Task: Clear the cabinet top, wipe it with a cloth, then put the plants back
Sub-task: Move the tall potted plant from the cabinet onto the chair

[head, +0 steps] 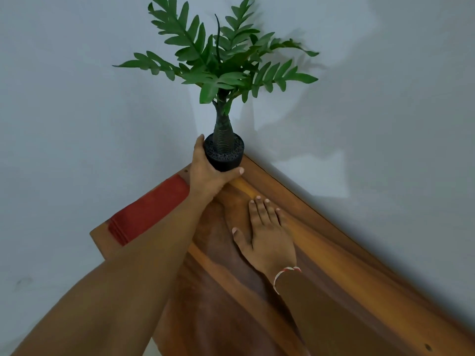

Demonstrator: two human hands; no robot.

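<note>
A green leafy plant (221,62) stands in a small black pot (225,158) at the far corner of the wooden cabinet top (334,265), close to the wall. My left hand (209,173) is wrapped around the pot from the left side. Whether the pot rests on the wood or hangs just above it, I cannot tell. My right hand (267,235) lies flat on the cabinet top, palm down, fingers together, holding nothing. A red folded cloth (149,209) lies along the left edge of the top, partly hidden by my left forearm.
Pale grey walls (385,98) meet behind the plant and hem in the cabinet's far and right sides. The cabinet's left edge drops off just past the red cloth. A thread band circles my right wrist (285,273).
</note>
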